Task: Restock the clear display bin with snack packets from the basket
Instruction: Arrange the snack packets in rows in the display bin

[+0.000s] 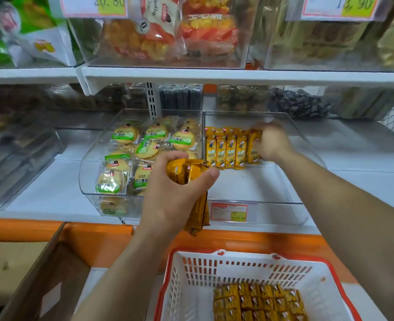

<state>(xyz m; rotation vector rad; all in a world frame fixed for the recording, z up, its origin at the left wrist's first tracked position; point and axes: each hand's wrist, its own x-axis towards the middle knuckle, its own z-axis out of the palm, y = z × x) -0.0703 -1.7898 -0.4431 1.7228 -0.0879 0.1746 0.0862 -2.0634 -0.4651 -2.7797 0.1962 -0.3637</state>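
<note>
A row of yellow snack packets (226, 148) stands upright at the back left of the clear display bin (293, 200). My right hand (271, 141) is inside the bin and grips the rightmost packet (254, 144) of that row. In front of the bin's left corner, my left hand (173, 193) holds a bunch of the same yellow packets (198, 205), which hang down past the shelf edge. Below, the white basket with a red rim (191, 288) holds several more yellow packets (258, 302).
A second clear bin (87, 177) with green-labelled round cakes sits to the left of the display bin. A price tag (229, 212) hangs on the display bin's front. An open cardboard box (29, 274) stands at lower left. The white upper shelf (214, 76) carries more bins.
</note>
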